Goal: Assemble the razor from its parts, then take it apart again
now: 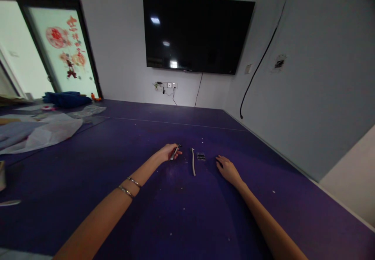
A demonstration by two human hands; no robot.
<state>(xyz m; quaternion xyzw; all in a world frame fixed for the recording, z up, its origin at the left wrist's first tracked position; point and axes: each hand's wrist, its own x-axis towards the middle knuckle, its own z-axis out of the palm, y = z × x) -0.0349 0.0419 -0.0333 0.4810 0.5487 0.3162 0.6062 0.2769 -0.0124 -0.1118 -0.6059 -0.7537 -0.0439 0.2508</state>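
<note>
My left hand point(169, 151) is closed around a slim silver-and-black razor-like tool point(174, 152), its dark head pointing away from me; its exact kind is too small to make out. Just to the right, a pale grey stick with a small head, like a toothbrush point(193, 164), lies lengthwise on the purple surface point(175, 213). Beside that stick is a small, flat, dark clear-edged packet point(200, 156). My right hand point(227, 169) rests on the surface to the right of the packet, not touching it, with fingers loosely spread and nothing in them.
Plastic sheeting point(58, 131) and a dark blue cloth point(66, 99) lie at the far left. A container point(2, 176) stands at the left edge, near a pale utensil point(10, 203). A black cable point(260, 58) hangs along the right wall. A television point(199, 33) is mounted ahead.
</note>
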